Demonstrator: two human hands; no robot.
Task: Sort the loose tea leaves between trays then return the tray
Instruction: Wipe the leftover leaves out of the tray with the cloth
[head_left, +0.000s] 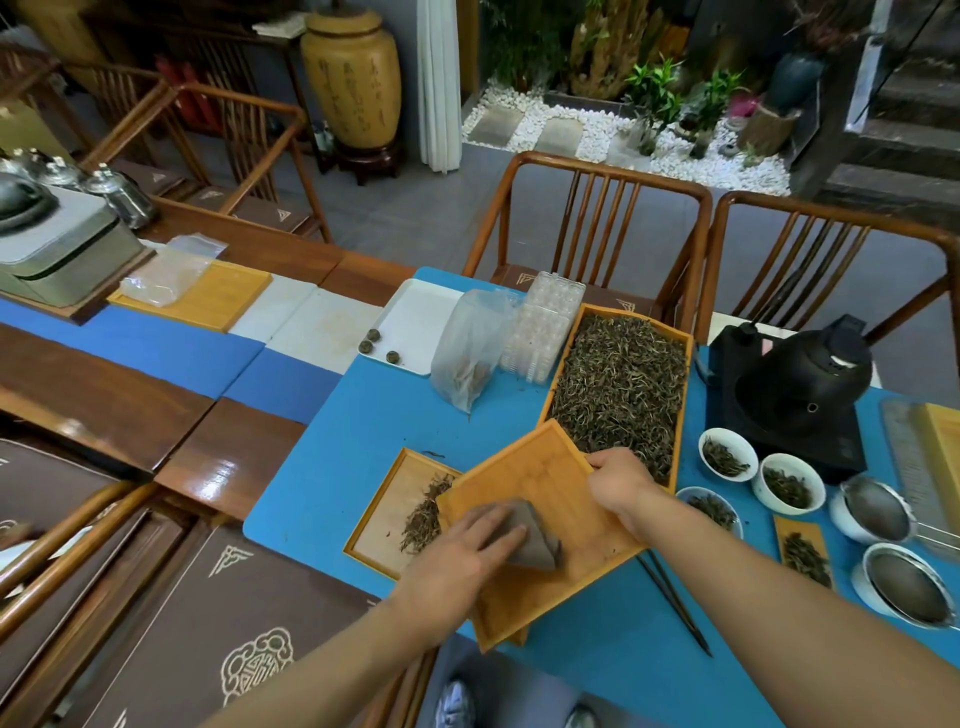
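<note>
While the emptied bamboo tray (540, 525) is being held tilted above the blue table (322, 467), its lower left edge is hanging over the smaller tray (387, 512) below, which looks arranged so that anything brushed off lands there rather than on the cloth. The right hand (618, 480) is gripping the tilted tray's far right rim, fingers curled over the edge and thumb on the near side, steadying it at a slant. The left hand (467, 551) is lying palm down with fingers nearly straight, pressing a brown folded cloth or pad (535, 538) against the tray floor; this reads as wiping the last fragments toward the low side. A small heap of loose tea leaves (423, 512) is sitting in the smaller tray, partly hidden under the tilted one. The long tray (623, 395) behind, touching the right hand's knuckles, is lying heaped with the bulk of the leaves. Both forearms are reaching in from the lower edge, the left crossing low and flat, the right angling down from the near right with the wrist bent inward. Dark tongs (675, 603) are lying on the table just beside the tilted tray's right corner. Judging by the bare tray floor, sorting seems close to finished, with the return of the tray not yet done.
</note>
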